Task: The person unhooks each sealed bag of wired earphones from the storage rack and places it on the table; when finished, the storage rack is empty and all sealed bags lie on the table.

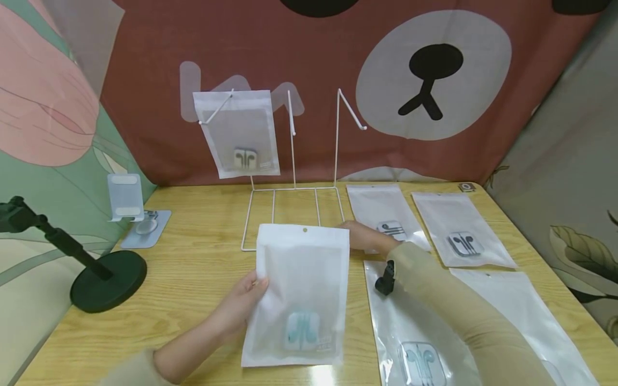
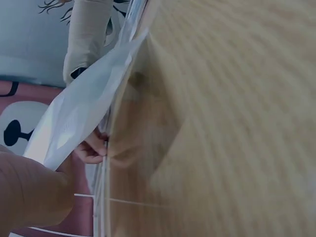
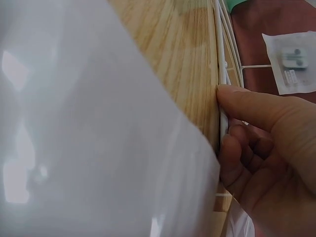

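My left hand point(image 1: 246, 300) pinches the left edge of a white zip pouch point(image 1: 301, 284), held upright above the table, with light-blue earphones in a case showing in its lower part. Behind that pouch stands a white wire display rack point(image 1: 294, 188). Its base wire point(image 3: 223, 111) is gripped by my right hand point(image 3: 266, 143), thumb on one side and fingers curled on the other. In the head view the pouch covers part of the right hand's fingers. A similar pouch point(image 1: 236, 128) with earphones hangs from the rack's left hook; the middle and right hooks carry nothing.
More pouches lie at the right: a back one point(image 1: 386, 203), a far-right one point(image 1: 458, 225), and larger-looking front ones point(image 1: 386, 321) under my right forearm. At the left are a phone stand point(image 1: 126, 195) and a black round-based stand point(image 1: 108, 281). A small square item point(image 1: 466, 187) sits back right.
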A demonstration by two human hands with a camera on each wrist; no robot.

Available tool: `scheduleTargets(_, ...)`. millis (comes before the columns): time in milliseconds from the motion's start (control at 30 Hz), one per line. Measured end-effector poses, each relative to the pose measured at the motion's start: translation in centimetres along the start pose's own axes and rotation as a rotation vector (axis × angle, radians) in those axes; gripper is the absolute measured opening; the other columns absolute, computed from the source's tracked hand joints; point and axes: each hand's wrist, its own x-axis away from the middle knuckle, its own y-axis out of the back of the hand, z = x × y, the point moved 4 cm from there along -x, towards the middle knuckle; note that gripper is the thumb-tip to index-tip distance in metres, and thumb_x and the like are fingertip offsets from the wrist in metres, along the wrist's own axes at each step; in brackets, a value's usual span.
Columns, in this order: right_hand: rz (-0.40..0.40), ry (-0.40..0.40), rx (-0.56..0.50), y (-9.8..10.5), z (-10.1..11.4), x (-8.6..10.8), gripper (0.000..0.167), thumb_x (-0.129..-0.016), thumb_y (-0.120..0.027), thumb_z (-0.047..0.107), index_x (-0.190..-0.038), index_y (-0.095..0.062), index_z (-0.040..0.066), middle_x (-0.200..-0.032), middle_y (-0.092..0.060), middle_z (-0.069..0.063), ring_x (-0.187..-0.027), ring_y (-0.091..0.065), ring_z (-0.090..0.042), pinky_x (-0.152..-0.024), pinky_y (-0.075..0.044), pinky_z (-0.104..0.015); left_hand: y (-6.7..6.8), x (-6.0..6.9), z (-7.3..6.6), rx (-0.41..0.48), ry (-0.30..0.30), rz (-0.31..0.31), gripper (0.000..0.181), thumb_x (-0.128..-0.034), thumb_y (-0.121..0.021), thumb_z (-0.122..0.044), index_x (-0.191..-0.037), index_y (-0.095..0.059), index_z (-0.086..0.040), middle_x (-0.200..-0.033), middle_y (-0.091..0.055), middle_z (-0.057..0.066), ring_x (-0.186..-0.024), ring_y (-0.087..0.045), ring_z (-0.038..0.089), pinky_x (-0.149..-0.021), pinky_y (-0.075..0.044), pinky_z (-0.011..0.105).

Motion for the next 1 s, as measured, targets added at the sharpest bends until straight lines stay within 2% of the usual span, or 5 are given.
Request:
scheduleTargets(133,0.045,0.012,-0.002,-0.1,0.2,0.0,0.007,-0.087,-0.062,0.004,-0.085,-0.068,0.005,-0.077,-0.062,0.001,-0.070,-0.053,-0.013,-0.066,-0.048,-0.028,-0.4,0.1,1.1,0.009,0.042,0.021,0.053,-0.1007,-0.037,-0.024,-0.142,-0.019,0.004,-0.108,-0.055,0.017,-0.090,-0.059,0.023,-0.076,-0.051,0.042)
scheduleTargets(400,0.043,-0.055,-0.017,-0.2,0.0,-0.2,0.009,-0.086,-0.062,0.000,-0.083,-0.067,0.007,-0.075,-0.059,0.002,-0.071,-0.050,-0.012,-0.062,-0.045,-0.024,-0.2,-0.1,1.7,-0.023,0.048,0.107,0.052,-0.1008,-0.037,-0.023,-0.137,-0.023,0.011,-0.104,-0.059,0.014,-0.091,-0.060,0.023,-0.077,-0.051,0.040)
scheduleTargets(600,0.040,-0.066,-0.071,-0.3,-0.1,-0.1,0.003,-0.084,-0.067,0.007,-0.084,-0.067,0.003,-0.069,-0.055,0.002,-0.064,-0.047,-0.012,-0.055,-0.040,-0.023,1.0,-0.8,1.6,-0.210,0.018,0.143,0.045,-0.0987,-0.044,-0.024,-0.127,-0.043,0.011,-0.094,-0.063,0.010,-0.084,-0.061,0.021,-0.069,-0.054,0.037)
scheduleTargets(733,0.030,-0.071,-0.084,-0.3,-0.1,0.0,0.005,-0.084,-0.068,0.007,-0.083,-0.066,0.003,-0.069,-0.054,0.001,-0.064,-0.045,-0.012,-0.055,-0.038,-0.023,1.9,-1.5,1.8,-0.389,-0.002,0.160,0.034,-0.0965,-0.049,-0.027,-0.105,-0.058,0.005,-0.069,-0.059,0.004,-0.057,-0.056,0.013,-0.049,-0.049,0.026)
scheduleTargets(1000,0.030,-0.085,-0.083,-0.4,-0.2,-0.1,0.005,-0.084,-0.067,0.007,-0.084,-0.066,0.003,-0.070,-0.054,0.000,-0.064,-0.045,-0.013,-0.055,-0.038,-0.024,2.4,-2.0,2.1,-0.545,0.007,0.204,0.034,-0.0924,-0.055,-0.034,-0.075,-0.055,-0.006,-0.051,-0.048,-0.002,-0.037,-0.039,0.007,-0.038,-0.031,0.017)
